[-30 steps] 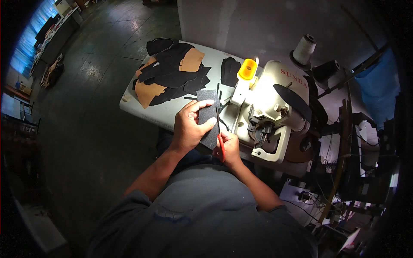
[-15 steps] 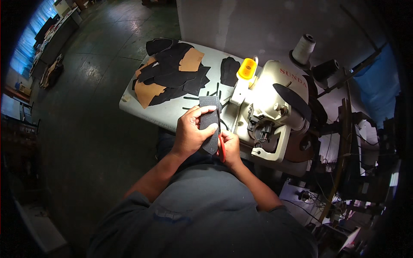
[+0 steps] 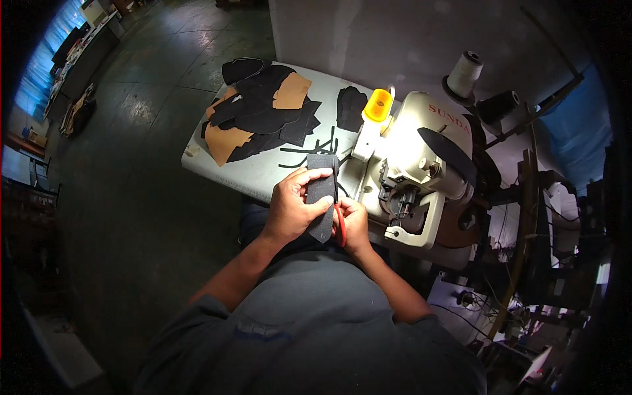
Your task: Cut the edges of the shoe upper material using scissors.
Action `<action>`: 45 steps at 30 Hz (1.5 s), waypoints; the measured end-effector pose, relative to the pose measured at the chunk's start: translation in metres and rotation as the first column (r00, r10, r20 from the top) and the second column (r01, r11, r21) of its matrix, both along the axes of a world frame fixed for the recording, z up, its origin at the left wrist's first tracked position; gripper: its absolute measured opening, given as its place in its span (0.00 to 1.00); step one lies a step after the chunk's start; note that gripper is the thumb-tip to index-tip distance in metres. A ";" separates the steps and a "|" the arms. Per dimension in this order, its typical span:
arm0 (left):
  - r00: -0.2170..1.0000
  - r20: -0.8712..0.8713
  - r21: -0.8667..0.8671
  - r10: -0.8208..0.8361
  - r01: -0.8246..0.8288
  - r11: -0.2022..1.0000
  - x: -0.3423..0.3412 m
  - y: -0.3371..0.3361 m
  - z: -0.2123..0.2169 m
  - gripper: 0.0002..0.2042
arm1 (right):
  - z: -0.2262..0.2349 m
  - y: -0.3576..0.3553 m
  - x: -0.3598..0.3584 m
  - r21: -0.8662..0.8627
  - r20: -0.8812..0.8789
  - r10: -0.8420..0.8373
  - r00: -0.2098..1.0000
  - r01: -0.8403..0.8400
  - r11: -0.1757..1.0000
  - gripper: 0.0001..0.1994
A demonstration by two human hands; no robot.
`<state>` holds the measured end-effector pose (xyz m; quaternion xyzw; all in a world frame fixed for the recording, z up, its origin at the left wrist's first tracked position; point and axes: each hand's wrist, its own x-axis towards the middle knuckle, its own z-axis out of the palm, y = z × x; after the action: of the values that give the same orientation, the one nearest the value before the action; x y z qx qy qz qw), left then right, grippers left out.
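Note:
My left hand (image 3: 293,207) grips a dark grey piece of cut material (image 3: 322,197), held upright above my lap at the table's near edge. My right hand (image 3: 355,225) is closed on red-handled scissors (image 3: 340,222), whose blades lie against the right edge of the piece. Both hands touch the piece, just left of the cream sewing machine (image 3: 415,164). Thin black trimmed strips (image 3: 309,150) lie on the table behind my hands.
A pile of black and tan cut pieces (image 3: 260,115) covers the far left of the white table (image 3: 243,172). One black piece (image 3: 350,108) and a yellow cap (image 3: 378,105) sit near the machine. Thread cones (image 3: 464,74) stand behind it. Cluttered stands fill the right side.
The grey piece has shifted slightly toward me and turned more upright in my left hand. The scissors stay at its right edge. The rest has not moved.

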<state>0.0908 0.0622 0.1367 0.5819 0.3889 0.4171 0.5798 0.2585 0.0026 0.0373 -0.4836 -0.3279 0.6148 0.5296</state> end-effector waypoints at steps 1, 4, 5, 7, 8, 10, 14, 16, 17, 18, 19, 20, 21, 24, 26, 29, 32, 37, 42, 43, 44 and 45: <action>1.000 0.000 -0.001 0.000 0.000 1.000 0.000 0.001 -0.002 0.25 | -0.001 -0.001 0.000 0.003 0.004 0.013 1.000 -0.013 1.000 0.03; 1.000 0.013 0.004 0.003 -0.003 1.000 0.000 0.002 -0.005 0.25 | -0.005 0.001 -0.002 -0.010 -0.002 0.000 1.000 0.000 1.000 0.03; 1.000 0.022 -0.004 0.000 0.000 1.000 0.001 0.003 -0.005 0.26 | -0.004 0.000 -0.002 -0.010 -0.002 -0.001 1.000 0.001 1.000 0.03; 1.000 0.030 -0.011 0.000 0.001 1.000 0.001 0.003 -0.005 0.26 | -0.001 0.001 -0.005 0.009 0.013 -0.012 1.000 0.012 1.000 0.04; 1.000 0.023 -0.007 -0.003 0.004 1.000 0.000 0.004 -0.006 0.26 | -0.001 0.002 -0.006 0.010 0.013 -0.011 1.000 0.011 1.000 0.04; 1.000 0.018 -0.003 -0.010 0.010 1.000 0.001 0.004 -0.006 0.26 | -0.003 0.001 -0.006 0.020 0.002 -0.032 0.999 0.032 0.999 0.04; 0.999 0.027 -0.023 -0.029 0.029 0.999 0.002 0.006 -0.004 0.26 | -0.021 0.003 -0.007 0.126 0.036 -0.060 0.998 0.055 0.990 0.05; 0.999 0.017 -0.018 -0.029 0.029 0.999 0.001 0.006 -0.004 0.26 | -0.012 0.004 -0.008 0.095 -0.007 -0.056 0.998 0.057 0.994 0.05; 1.000 0.012 -0.010 -0.018 0.018 1.000 0.001 0.006 -0.003 0.27 | -0.011 0.004 -0.007 0.095 -0.007 -0.055 0.998 0.056 0.994 0.05; 1.000 0.009 -0.002 -0.008 0.008 1.000 0.001 0.006 -0.002 0.27 | -0.010 0.004 -0.004 0.057 0.005 -0.046 0.999 0.046 0.997 0.05; 1.000 0.010 -0.002 -0.009 0.009 1.000 0.001 0.006 -0.002 0.27 | -0.009 0.005 -0.002 0.019 0.016 -0.037 0.999 0.036 0.999 0.05; 1.000 0.003 0.004 -0.021 0.021 1.000 0.000 0.005 -0.003 0.27 | -0.007 0.006 -0.001 0.019 0.017 -0.038 0.999 0.037 0.999 0.05; 0.999 -0.006 0.009 -0.033 0.033 0.999 -0.001 0.005 -0.004 0.28 | -0.006 0.006 -0.001 0.000 0.017 -0.044 0.999 0.044 0.999 0.05; 0.999 0.002 -0.008 -0.047 0.047 0.999 -0.002 0.005 -0.006 0.28 | -0.006 0.008 -0.002 -0.018 0.024 -0.048 0.999 0.049 0.999 0.05; 0.999 0.004 -0.016 -0.052 0.052 0.999 -0.002 0.007 -0.006 0.28 | -0.009 0.010 -0.003 -0.017 0.032 -0.047 0.998 0.047 0.999 0.05; 0.998 0.016 -0.037 -0.065 0.066 0.997 -0.001 0.011 -0.008 0.28 | -0.017 0.012 -0.003 -0.008 0.030 -0.053 0.998 0.053 0.999 0.04; 0.997 0.039 -0.045 -0.070 0.072 0.996 0.000 0.018 -0.013 0.28 | -0.015 0.018 -0.006 0.067 -0.009 -0.069 0.998 0.070 0.995 0.04; 0.997 0.054 0.016 -0.057 0.056 0.998 0.006 0.042 -0.046 0.28 | -0.020 0.032 -0.004 -0.016 -0.043 -0.039 0.998 0.039 0.999 0.06; 0.996 0.062 -0.105 -0.059 0.065 0.992 0.008 0.068 -0.068 0.29 | -0.023 0.052 -0.007 -0.090 0.046 -0.032 0.998 0.036 0.995 0.10; 0.997 0.054 -0.123 -0.064 0.070 0.990 0.007 0.071 -0.068 0.29 | -0.028 0.056 -0.007 -0.101 0.023 -0.036 0.999 0.038 0.994 0.10; 0.997 0.045 -0.140 -0.068 0.074 0.987 0.006 0.075 -0.068 0.29 | -0.033 0.060 -0.007 -0.113 0.001 -0.039 0.999 0.039 0.993 0.10; 0.998 0.011 -0.147 -0.068 0.068 0.987 0.003 0.077 -0.068 0.29 | -0.032 0.063 -0.009 -0.108 0.003 -0.033 0.999 0.033 0.994 0.09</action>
<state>0.0934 0.1391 0.0687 0.5494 0.3969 0.3689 0.6360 0.2495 0.0657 0.0051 -0.5172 -0.2865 0.6227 0.5125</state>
